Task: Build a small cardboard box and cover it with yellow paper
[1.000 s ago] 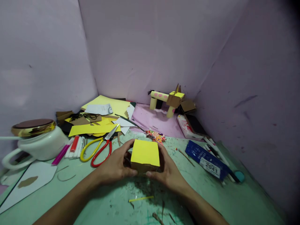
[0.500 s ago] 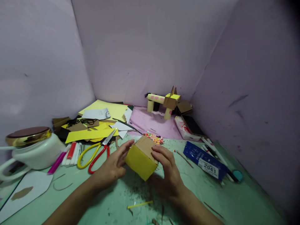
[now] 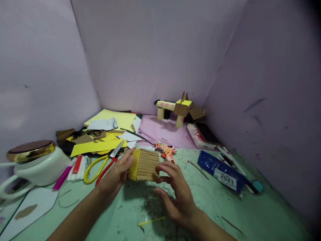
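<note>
A small cardboard box (image 3: 148,164) is tilted above the table, its ribbed brown face towards me and a yellow paper side at the left. My left hand (image 3: 116,172) grips that yellow side, with the thumb mostly hidden. At the right edge, my right hand (image 3: 177,190) touches the cardboard with its fingertips. Its fingers are apart, and the thumb stands free below the box. Scissors (image 3: 107,162) with one yellow and one red handle lie open beyond my left wrist. Just behind the box is a flower-patterned piece (image 3: 167,150).
A paper animal figure (image 3: 173,107) stands at the back on pink paper (image 3: 163,130). Yellow sheets and scraps (image 3: 100,145) pile up at back left. A white pot (image 3: 42,170) and markers (image 3: 79,169) stand left; a blue packet (image 3: 220,170) and phone (image 3: 207,132) lie right.
The box has turned so its ribbed brown face shows instead of the large yellow one, and it has shifted slightly left. My right thumb has come away from it.
</note>
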`<state>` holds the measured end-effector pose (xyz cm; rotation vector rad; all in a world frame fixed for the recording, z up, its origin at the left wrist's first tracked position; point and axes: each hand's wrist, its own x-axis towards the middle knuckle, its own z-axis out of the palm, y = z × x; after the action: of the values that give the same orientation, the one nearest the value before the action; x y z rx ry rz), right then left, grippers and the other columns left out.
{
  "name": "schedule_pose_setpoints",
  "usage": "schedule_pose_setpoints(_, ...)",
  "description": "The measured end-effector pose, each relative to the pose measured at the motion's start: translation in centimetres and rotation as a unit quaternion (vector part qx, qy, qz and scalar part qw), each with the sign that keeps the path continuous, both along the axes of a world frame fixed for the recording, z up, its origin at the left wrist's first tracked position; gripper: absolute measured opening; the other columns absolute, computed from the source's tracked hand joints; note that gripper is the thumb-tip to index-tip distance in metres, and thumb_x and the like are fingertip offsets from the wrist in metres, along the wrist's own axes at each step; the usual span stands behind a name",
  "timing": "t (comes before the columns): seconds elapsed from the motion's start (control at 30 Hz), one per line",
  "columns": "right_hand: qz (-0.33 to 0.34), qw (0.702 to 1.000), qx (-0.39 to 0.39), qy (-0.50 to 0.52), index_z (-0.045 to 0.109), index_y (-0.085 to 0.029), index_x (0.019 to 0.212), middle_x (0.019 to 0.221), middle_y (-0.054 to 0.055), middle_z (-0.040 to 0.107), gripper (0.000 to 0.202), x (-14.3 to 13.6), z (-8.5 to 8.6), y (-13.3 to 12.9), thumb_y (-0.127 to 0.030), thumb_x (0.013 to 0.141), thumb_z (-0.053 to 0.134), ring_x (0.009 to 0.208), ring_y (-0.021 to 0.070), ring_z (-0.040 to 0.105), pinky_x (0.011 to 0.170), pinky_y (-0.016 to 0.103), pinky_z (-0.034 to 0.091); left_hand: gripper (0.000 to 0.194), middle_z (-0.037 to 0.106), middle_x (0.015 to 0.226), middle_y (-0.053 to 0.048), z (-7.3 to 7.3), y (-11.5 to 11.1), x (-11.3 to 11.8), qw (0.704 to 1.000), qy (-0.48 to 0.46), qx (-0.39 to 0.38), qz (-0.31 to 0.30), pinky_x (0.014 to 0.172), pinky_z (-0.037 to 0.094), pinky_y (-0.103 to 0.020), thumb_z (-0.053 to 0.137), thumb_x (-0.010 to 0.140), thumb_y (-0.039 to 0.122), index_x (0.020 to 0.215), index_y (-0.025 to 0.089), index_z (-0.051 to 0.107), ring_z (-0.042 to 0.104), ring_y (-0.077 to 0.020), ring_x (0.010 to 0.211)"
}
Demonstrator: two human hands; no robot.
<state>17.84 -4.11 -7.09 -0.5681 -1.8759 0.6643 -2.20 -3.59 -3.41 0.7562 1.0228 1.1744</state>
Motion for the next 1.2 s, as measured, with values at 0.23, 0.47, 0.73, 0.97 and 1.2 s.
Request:
schedule_pose_setpoints(0.23,0.020,0.990,-0.119,0.073,0.045,-0.036,0.124,0.117,0.005,0.040,0.056,-0.6,0.0,-0.1,-0.002,0.081,0.054,0.080,0.0117,0.056,0.065,0.024,0.059,0.068,0.070,0.102,-0.009,-0.1,0.4,0.6,0.998,0.053,0.002,-0.026,0.077,0.047,-0.033,0.077,0.065,0.050,0.118,0.014,0.053,0.064,-0.0275,0.096)
schedule_pose_setpoints(0.47,0.030,0.980,-0.169,0.102,0.047,-0.037,0.120,0.116,0.004,0.040,0.056,-0.8,0.1,0.0,-0.003,0.077,0.057,0.079,0.0115,0.054,0.063,0.025,0.059,0.055,0.067,0.093,-0.007,-0.3,0.5,0.8,0.995,0.099,0.000,0.000,0.071,0.046,-0.033,0.075,0.066,0.048,0.104,0.016,0.052,0.061,-0.0241,0.085)
schedule_pose_setpoints(0.73,0.023,0.986,-0.139,0.085,0.054,-0.030,0.113,0.112,0.006,0.046,0.037,-0.4,0.7,-0.1,-0.008,0.084,0.052,0.083,0.0146,0.057,0.063,0.026,0.056,0.052,0.066,0.095,-0.006,0.3,0.2,1.2,0.997,0.075,-0.005,-0.004,0.073,0.046,-0.031,0.076,0.065,0.046,0.102,0.015,0.056,0.061,-0.0232,0.086)
schedule_pose_setpoints(0.97,0.027,0.995,-0.084,0.040,0.053,-0.021,0.068,0.087,0.006,0.054,0.018,0.5,1.3,0.2,-0.018,0.083,0.043,0.082,0.0204,0.056,0.071,0.035,0.047,0.057,0.068,0.088,-0.006,0.2,0.3,1.2,0.997,0.080,-0.014,-0.005,0.070,0.046,-0.031,0.078,0.063,0.047,0.104,0.014,0.055,0.063,-0.0230,0.081)
schedule_pose_setpoints(1.2,-0.013,0.993,-0.105,0.051,0.043,-0.022,0.067,0.075,0.003,0.049,0.026,0.1,0.8,0.9,-0.025,0.091,0.034,0.071,0.0188,0.049,0.062,0.032,0.041,0.069,0.068,0.096,-0.009,0.0,0.3,1.2,0.996,0.094,-0.013,-0.007,0.072,0.047,-0.032,0.079,0.061,0.048,0.113,0.014,0.050,0.065,-0.0261,0.088)
